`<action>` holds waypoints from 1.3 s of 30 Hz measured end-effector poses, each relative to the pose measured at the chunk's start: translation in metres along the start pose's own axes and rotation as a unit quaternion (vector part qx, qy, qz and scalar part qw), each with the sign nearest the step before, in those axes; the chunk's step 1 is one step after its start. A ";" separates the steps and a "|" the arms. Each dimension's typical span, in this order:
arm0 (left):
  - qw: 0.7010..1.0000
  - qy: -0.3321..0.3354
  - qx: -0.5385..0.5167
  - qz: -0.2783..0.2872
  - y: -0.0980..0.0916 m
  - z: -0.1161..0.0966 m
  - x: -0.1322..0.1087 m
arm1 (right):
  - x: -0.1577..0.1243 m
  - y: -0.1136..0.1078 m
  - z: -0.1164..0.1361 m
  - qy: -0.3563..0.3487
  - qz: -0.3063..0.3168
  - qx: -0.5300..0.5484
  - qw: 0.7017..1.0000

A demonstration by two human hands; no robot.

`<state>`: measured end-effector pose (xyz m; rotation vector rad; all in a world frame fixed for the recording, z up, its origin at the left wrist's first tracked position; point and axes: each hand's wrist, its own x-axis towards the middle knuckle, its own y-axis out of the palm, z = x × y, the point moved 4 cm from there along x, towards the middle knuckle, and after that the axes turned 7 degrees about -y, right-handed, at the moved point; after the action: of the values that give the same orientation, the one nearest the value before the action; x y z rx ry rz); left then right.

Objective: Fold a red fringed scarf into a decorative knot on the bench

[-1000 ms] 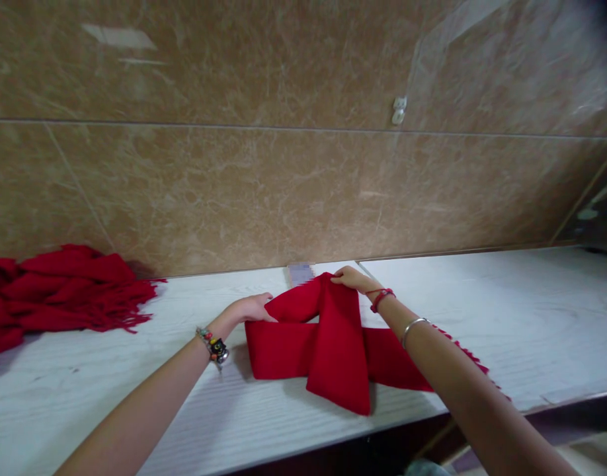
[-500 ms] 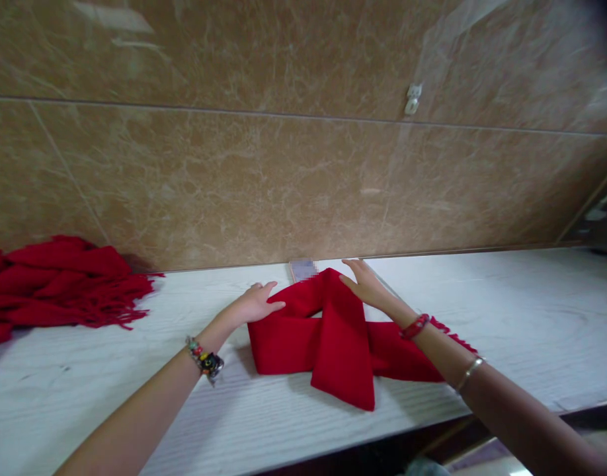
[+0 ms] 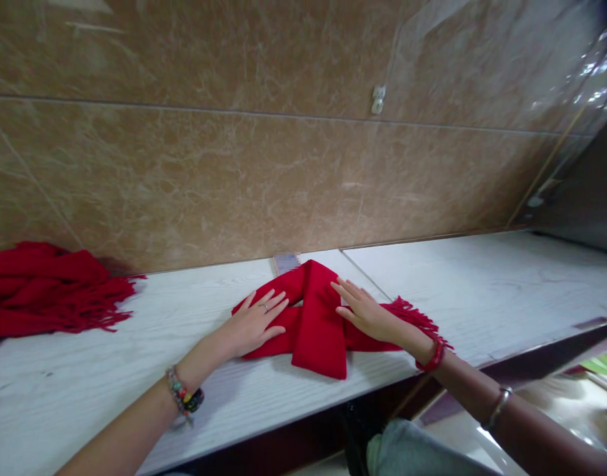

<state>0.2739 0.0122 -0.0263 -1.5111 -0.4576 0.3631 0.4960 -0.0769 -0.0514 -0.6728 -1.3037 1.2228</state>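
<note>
A red scarf (image 3: 319, 324) lies folded on the white wood-grain counter (image 3: 194, 423), one band crossing over another so that a small gap shows near the middle. Its fringed end spreads to the right, partly under my right forearm. My left hand (image 3: 256, 324) rests flat on the scarf's left side with fingers spread, a ring on one finger. On the other side, my right hand (image 3: 363, 309) lies with fingers stretched out over the right edge of the crossing band. Neither hand grips the cloth.
Another red fringed scarf (image 3: 50, 291) is heaped at the far left. Behind the folded scarf, a small flat card-like object (image 3: 286, 262) lies against the marbled tile wall (image 3: 209, 185). A small white fitting (image 3: 378, 99) is fixed to the wall. The counter's front edge runs below my hands.
My left hand has gone from the scarf's upper left edge to lying flat on top of it. My right hand has come down onto the band. The view has shifted right.
</note>
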 end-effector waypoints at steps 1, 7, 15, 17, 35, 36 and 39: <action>1.000 -0.008 -0.002 -0.010 -0.005 -0.001 0.003 | -0.001 -0.005 -0.006 0.010 -0.012 -0.009 1.000; 0.999 -0.028 -0.014 0.034 0.001 -0.006 0.021 | -0.019 -0.004 -0.045 0.073 0.017 -0.071 0.995; 0.999 0.035 0.022 0.009 -0.007 -0.010 0.024 | -0.028 0.003 -0.046 0.064 0.048 -0.084 0.993; 0.999 0.033 0.021 -0.028 -0.014 -0.012 0.032 | -0.021 -0.008 -0.042 0.080 0.033 -0.072 0.994; 0.999 -0.027 -0.002 0.035 0.013 -0.010 0.016 | 0.073 0.037 -0.008 -0.144 0.127 -0.044 0.980; 0.999 -0.023 0.003 0.028 0.011 -0.011 0.013 | 0.073 0.036 -0.008 -0.147 0.129 -0.045 0.980; 0.999 -0.016 0.020 0.022 0.009 -0.013 0.011 | 0.074 0.034 -0.004 -0.158 0.131 -0.050 0.977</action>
<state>0.2900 0.0069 -0.0343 -1.4799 -0.4396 0.4298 0.4781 0.0021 -0.0576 -0.7606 -1.5843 1.5329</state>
